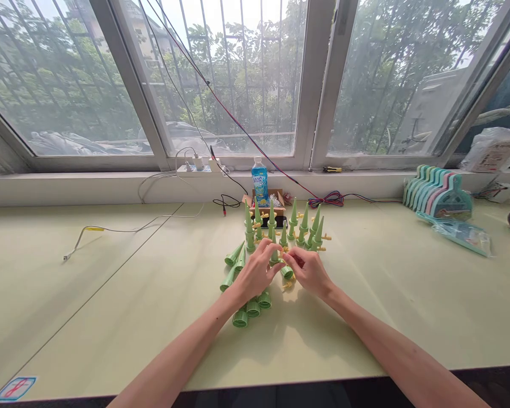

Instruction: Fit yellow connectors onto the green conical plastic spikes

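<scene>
My left hand (261, 266) and my right hand (309, 271) meet above the table, fingertips pinched around a small yellow valve (284, 253), mostly hidden by the fingers. Just beyond them, several green plant-watering spikes (305, 218) stand point up, many with yellow valves (326, 237) sticking out of their sides. More green spikes (228, 279) lie on their sides left of and under my left hand, some with open threaded ends (253, 309) facing me. Below my fingers are another green spike end (287, 272) and a loose yellow valve (288, 284).
A blue-labelled bottle (259, 182) stands at a small cardboard box (276, 199) behind the spikes, near a dark phone (280, 221). Cables (328, 198) and a power strip (199, 165) lie along the sill. Pastel plastic pieces (440, 191) stand at the right. A white cable (123, 229) crosses the left side.
</scene>
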`<action>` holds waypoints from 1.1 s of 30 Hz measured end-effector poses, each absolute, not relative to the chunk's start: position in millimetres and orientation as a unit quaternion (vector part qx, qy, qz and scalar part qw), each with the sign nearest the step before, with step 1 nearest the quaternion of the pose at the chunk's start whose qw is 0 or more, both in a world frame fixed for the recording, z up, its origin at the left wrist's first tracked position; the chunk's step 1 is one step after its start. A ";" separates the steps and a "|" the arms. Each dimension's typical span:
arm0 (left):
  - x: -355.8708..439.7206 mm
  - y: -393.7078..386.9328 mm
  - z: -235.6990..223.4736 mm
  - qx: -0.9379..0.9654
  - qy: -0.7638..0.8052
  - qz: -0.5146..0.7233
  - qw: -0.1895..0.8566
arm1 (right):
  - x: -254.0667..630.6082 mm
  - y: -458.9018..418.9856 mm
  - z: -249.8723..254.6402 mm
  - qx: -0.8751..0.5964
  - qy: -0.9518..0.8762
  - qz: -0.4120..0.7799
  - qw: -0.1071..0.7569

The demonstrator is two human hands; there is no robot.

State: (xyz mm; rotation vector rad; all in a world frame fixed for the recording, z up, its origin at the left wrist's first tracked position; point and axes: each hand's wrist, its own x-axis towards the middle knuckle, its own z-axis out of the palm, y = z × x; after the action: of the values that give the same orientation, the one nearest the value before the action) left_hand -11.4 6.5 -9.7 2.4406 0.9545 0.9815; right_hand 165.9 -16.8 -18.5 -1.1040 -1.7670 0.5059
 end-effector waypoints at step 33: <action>-14.9 13.2 -5.4 0.841 0.343 0.373 0.189 | 166.8 -14.0 -23.2 -0.462 -0.717 0.197 0.483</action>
State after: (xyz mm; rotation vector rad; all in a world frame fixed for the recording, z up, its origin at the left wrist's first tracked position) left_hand -14.9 13.2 -5.4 2.3647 0.9642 1.0496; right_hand 166.8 -14.0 -23.2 -1.1264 -1.7462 0.4792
